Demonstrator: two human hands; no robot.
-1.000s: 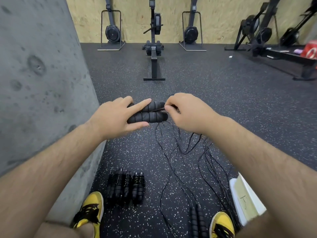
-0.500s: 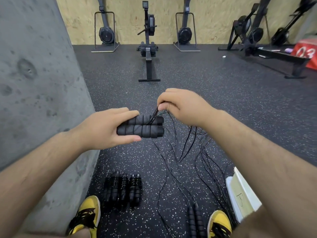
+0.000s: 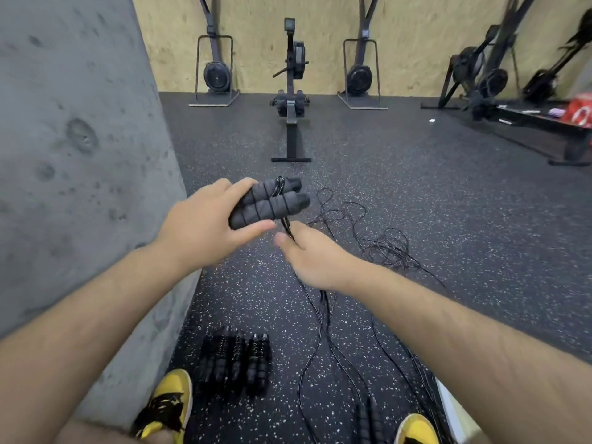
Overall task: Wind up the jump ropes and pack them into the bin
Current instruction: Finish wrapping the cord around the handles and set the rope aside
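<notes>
Speckled black rubber flooring point(image 3: 416, 193) runs back to a chipboard wall; pitted grey concrete wall point(image 3: 70, 155) fills the left side, smooth but pocked with round dimples.

Item: left hand point(image 3: 205, 225), fingers and thumb curled round the near end of a pair of black foam jump-rope handles point(image 3: 272, 203) held side by side above the floor. Handles cylindrical, matt, ribbed; long axis slanting from lower left to upper right, free ends pointing away to the right. Thin black cord point(image 3: 278, 190) wound across both in several turns.

Item: right hand point(image 3: 314, 261), just below and right of the handles, thumb and fingers pinching the cord where it leaves the bundle (fingertips blurred).

Item: loose black cords point(image 3: 384, 248), glossy, tangled in loops on the floor to the right, further strands trailing toward the feet.

Item: wound black rope bundles point(image 3: 234, 360), knobbly, lying together on the floor by the left yellow shoe point(image 3: 169, 402). Another black handle pair point(image 3: 368, 421) lies near the right yellow shoe point(image 3: 416, 431).

Item: white bin edge point(image 3: 448, 411), lower right, mostly hidden by the forearm.
</notes>
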